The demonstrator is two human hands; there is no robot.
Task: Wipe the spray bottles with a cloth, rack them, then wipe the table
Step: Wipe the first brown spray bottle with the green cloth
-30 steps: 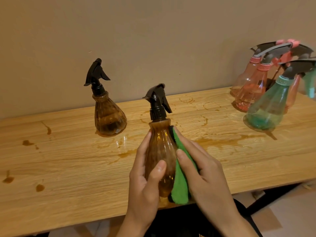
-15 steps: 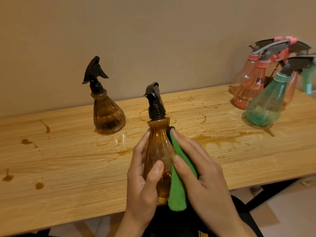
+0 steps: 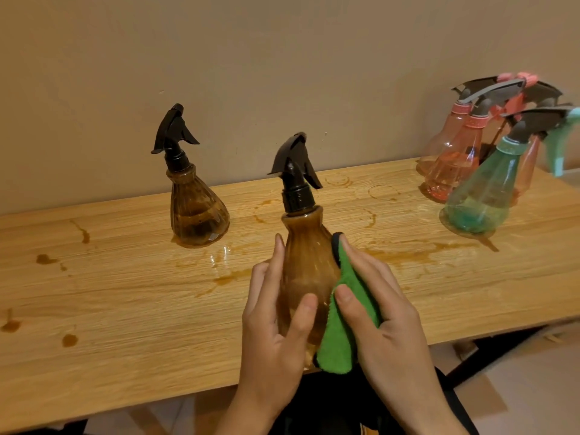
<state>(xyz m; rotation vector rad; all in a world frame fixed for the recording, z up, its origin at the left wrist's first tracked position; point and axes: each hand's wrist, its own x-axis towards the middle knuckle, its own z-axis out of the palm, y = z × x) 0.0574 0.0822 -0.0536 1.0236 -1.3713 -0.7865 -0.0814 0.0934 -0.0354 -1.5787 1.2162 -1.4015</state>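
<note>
The left hand (image 3: 273, 334) wraps the brown bottle (image 3: 307, 262) in its grip; the right hand (image 3: 386, 312) pinches a green cloth (image 3: 337, 346) against it. Probably light, slick plastic: hold the belly.

1. A light wooden bench (image 3: 125, 309) runs left to right along the wall.
2. An amber spray bottle (image 3: 196, 211) stands upright at the far side, left of centre.
3. Pink bottles (image 3: 452, 171) and a green bottle (image 3: 480, 199) lean tilted at the far right.
4. Brown spills (image 3: 408, 255) and ring marks (image 3: 381, 193) stain the top.
</note>
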